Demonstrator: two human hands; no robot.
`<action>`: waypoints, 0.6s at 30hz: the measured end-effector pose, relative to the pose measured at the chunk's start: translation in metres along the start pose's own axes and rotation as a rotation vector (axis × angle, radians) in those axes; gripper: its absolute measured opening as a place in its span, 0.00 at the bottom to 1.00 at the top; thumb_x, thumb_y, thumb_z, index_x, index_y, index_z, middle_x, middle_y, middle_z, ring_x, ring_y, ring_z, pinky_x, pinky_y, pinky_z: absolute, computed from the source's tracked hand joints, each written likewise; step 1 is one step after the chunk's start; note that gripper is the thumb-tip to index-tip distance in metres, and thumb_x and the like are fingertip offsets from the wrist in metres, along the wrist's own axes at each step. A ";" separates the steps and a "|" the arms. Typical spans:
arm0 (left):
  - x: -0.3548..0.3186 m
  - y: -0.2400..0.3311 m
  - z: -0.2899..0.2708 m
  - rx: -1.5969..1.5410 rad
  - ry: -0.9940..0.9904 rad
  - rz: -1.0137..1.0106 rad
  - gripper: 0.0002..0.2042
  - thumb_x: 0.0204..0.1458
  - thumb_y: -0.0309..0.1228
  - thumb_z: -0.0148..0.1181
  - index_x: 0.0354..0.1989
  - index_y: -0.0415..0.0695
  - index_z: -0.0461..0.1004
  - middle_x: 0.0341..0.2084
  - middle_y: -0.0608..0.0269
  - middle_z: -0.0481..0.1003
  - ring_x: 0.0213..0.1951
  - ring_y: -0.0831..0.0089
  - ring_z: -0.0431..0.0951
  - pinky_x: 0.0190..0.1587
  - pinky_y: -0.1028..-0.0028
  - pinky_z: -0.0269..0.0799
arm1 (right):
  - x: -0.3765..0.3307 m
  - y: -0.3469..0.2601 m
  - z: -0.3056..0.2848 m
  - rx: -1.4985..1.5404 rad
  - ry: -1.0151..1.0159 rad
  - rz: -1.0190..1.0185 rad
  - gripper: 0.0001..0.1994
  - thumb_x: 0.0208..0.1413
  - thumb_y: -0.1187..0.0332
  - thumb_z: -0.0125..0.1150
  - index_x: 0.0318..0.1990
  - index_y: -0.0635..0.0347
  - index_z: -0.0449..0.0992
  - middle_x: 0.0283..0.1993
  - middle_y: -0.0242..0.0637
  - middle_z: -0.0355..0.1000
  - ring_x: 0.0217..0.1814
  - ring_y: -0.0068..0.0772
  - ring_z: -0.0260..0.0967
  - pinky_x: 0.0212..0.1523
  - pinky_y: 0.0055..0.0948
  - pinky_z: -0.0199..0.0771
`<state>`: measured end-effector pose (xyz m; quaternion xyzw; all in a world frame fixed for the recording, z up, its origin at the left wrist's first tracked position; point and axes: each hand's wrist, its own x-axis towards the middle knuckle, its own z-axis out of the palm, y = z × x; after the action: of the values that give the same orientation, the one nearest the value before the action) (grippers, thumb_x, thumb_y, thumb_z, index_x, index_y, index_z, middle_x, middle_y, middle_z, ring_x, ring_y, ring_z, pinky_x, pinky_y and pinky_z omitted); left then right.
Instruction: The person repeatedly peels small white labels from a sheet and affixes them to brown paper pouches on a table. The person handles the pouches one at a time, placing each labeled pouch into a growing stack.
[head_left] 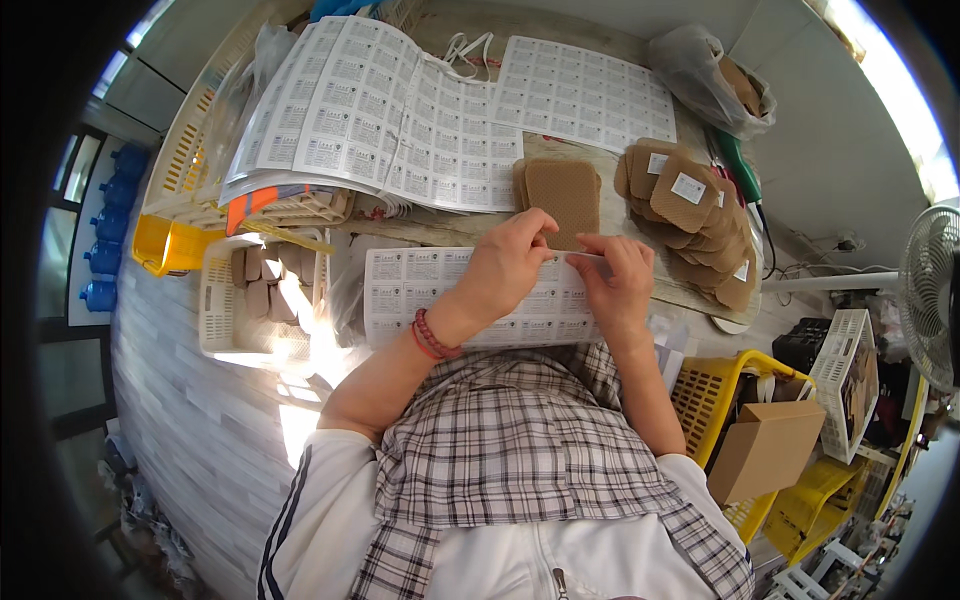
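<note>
A white sheet of small printed labels (pixel 410 285) lies on the wooden table in front of me. My left hand (pixel 508 262), with a red bead bracelet at the wrist, pinches at the sheet's upper edge. My right hand (pixel 618 278) pinches the same spot from the right, fingertips almost touching the left ones. Just beyond both hands sits a stack of tan mesh patches (pixel 562 192). To the right lies a fanned pile of tan patches (pixel 700 225), some with a white label stuck on.
Large label sheets (pixel 400 110) cover the table's far side. A clear bag of patches (pixel 715 80) sits far right. A white basket with brown pieces (pixel 250 295) stands left, yellow baskets and a cardboard box (pixel 765 445) right, a fan (pixel 935 290) at the edge.
</note>
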<state>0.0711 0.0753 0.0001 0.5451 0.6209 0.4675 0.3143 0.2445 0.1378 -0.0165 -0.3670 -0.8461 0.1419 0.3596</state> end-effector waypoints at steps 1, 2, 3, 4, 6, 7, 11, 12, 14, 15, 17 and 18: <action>-0.004 -0.005 -0.005 0.115 0.005 0.061 0.05 0.53 0.23 0.59 0.36 0.37 0.76 0.28 0.57 0.75 0.32 0.64 0.76 0.37 0.68 0.71 | -0.001 0.004 0.000 -0.011 -0.003 -0.015 0.10 0.45 0.69 0.72 0.37 0.50 0.81 0.32 0.29 0.74 0.38 0.34 0.72 0.51 0.36 0.64; -0.008 -0.011 -0.012 0.226 0.007 0.129 0.04 0.53 0.23 0.59 0.36 0.37 0.77 0.28 0.57 0.75 0.32 0.65 0.76 0.37 0.69 0.71 | -0.002 0.008 0.000 0.003 0.000 -0.021 0.09 0.45 0.69 0.72 0.35 0.50 0.81 0.31 0.28 0.73 0.37 0.33 0.71 0.53 0.37 0.63; -0.011 -0.015 -0.016 0.338 0.008 0.197 0.04 0.53 0.23 0.59 0.35 0.37 0.77 0.28 0.58 0.76 0.32 0.66 0.76 0.37 0.69 0.71 | -0.002 0.012 0.000 0.017 0.003 -0.027 0.07 0.45 0.69 0.72 0.34 0.49 0.82 0.30 0.27 0.73 0.36 0.32 0.71 0.55 0.38 0.62; -0.013 -0.016 -0.018 0.294 -0.013 0.122 0.04 0.53 0.24 0.60 0.35 0.37 0.77 0.28 0.58 0.76 0.32 0.66 0.77 0.37 0.70 0.71 | -0.003 0.014 0.000 0.032 0.006 -0.033 0.06 0.45 0.70 0.72 0.32 0.48 0.82 0.29 0.26 0.72 0.36 0.30 0.70 0.58 0.39 0.62; -0.017 -0.017 -0.019 0.201 -0.043 -0.030 0.05 0.52 0.24 0.61 0.35 0.37 0.77 0.29 0.58 0.76 0.33 0.66 0.77 0.37 0.70 0.71 | -0.003 0.011 0.002 -0.001 -0.001 -0.064 0.06 0.44 0.70 0.72 0.31 0.47 0.83 0.30 0.25 0.72 0.36 0.29 0.70 0.63 0.43 0.59; -0.017 -0.017 -0.018 0.194 -0.041 -0.030 0.04 0.52 0.24 0.61 0.35 0.37 0.77 0.29 0.58 0.76 0.33 0.66 0.77 0.37 0.70 0.71 | -0.004 0.009 0.003 -0.018 -0.005 -0.080 0.06 0.44 0.70 0.72 0.31 0.47 0.83 0.30 0.24 0.72 0.36 0.29 0.70 0.66 0.45 0.57; -0.014 -0.017 -0.013 0.172 -0.039 -0.040 0.04 0.52 0.24 0.61 0.34 0.36 0.77 0.28 0.58 0.76 0.32 0.66 0.77 0.37 0.70 0.71 | -0.005 0.011 0.005 -0.033 0.027 -0.112 0.07 0.43 0.70 0.72 0.31 0.46 0.83 0.32 0.22 0.74 0.37 0.27 0.70 0.70 0.49 0.52; -0.013 -0.018 -0.013 0.167 -0.042 -0.044 0.04 0.52 0.24 0.61 0.34 0.36 0.77 0.28 0.57 0.76 0.32 0.66 0.77 0.37 0.70 0.71 | -0.005 0.011 0.005 -0.019 0.024 -0.118 0.07 0.43 0.71 0.72 0.31 0.46 0.83 0.32 0.22 0.74 0.38 0.27 0.70 0.70 0.49 0.52; -0.011 -0.019 -0.013 0.167 -0.053 -0.045 0.04 0.52 0.23 0.61 0.33 0.36 0.77 0.28 0.57 0.76 0.31 0.66 0.77 0.36 0.70 0.71 | -0.006 0.012 0.006 0.013 0.021 -0.126 0.07 0.43 0.71 0.72 0.31 0.47 0.83 0.33 0.22 0.75 0.38 0.27 0.71 0.70 0.48 0.52; -0.011 -0.020 -0.013 0.168 -0.058 -0.046 0.04 0.52 0.23 0.61 0.33 0.36 0.77 0.28 0.57 0.76 0.31 0.67 0.77 0.36 0.70 0.71 | -0.008 0.014 0.008 0.032 0.022 -0.127 0.07 0.43 0.71 0.72 0.31 0.48 0.82 0.33 0.22 0.75 0.39 0.27 0.71 0.71 0.49 0.51; -0.009 -0.020 -0.013 0.156 -0.069 -0.051 0.04 0.52 0.23 0.61 0.33 0.36 0.77 0.28 0.57 0.76 0.31 0.67 0.77 0.36 0.71 0.71 | -0.010 0.017 0.012 0.055 0.028 -0.134 0.06 0.44 0.72 0.71 0.30 0.50 0.81 0.34 0.23 0.75 0.39 0.28 0.71 0.70 0.49 0.52; -0.009 -0.021 -0.013 0.150 -0.074 -0.053 0.04 0.52 0.23 0.61 0.33 0.36 0.77 0.28 0.57 0.76 0.31 0.68 0.76 0.36 0.71 0.71 | -0.010 0.017 0.014 0.058 0.033 -0.141 0.06 0.44 0.73 0.70 0.30 0.51 0.80 0.35 0.24 0.75 0.40 0.29 0.71 0.70 0.50 0.53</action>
<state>0.0535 0.0645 -0.0154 0.5673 0.6565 0.3905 0.3076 0.2484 0.1426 -0.0404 -0.2984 -0.8592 0.1347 0.3932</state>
